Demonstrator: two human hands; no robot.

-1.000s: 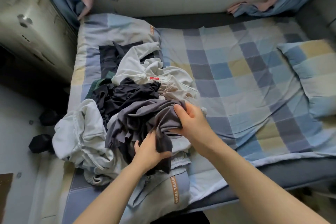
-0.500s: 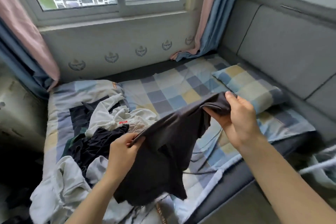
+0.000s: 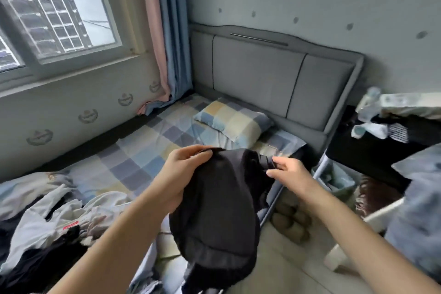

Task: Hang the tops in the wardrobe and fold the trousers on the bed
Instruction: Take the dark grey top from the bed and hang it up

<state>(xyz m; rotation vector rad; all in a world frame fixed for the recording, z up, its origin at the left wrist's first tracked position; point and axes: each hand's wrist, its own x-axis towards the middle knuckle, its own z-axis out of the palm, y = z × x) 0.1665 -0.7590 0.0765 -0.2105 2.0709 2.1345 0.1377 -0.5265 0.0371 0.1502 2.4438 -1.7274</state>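
Presently catalogued, one dark garment [image 3: 222, 203], lifted clear of the bed [image 3: 152, 148] and hanging in front of the person, its lower part drooping toward the floor at six o'clock. Whether it is a top or trousers cannot be told from its bunched shape.

Left hand [image 3: 183, 169]: fingers curled over the garment's upper edge at ten o'clock of the cloth, gripping it. Right hand [image 3: 284, 169]: thumb and fingertips pinching the opposite upper edge at two o'clock. The two holds sit apart along one edge, probably to spread the cloth and read what it is before sorting.

Clothes pile [image 3: 47, 227]: pale and dark pieces heaped on the bed at eight o'clock, unsorted, one showing a red tag.

Pillow [image 3: 233, 122]: checked, at twelve o'clock against the grey headboard [image 3: 274, 79].

Window [image 3: 55, 19] and curtain [image 3: 167, 38]: ten to eleven o'clock.

Slippers [image 3: 291, 222]: on the floor at five o'clock, just beside the bed frame.

No wardrobe is in view; most of the task appears outstanding.
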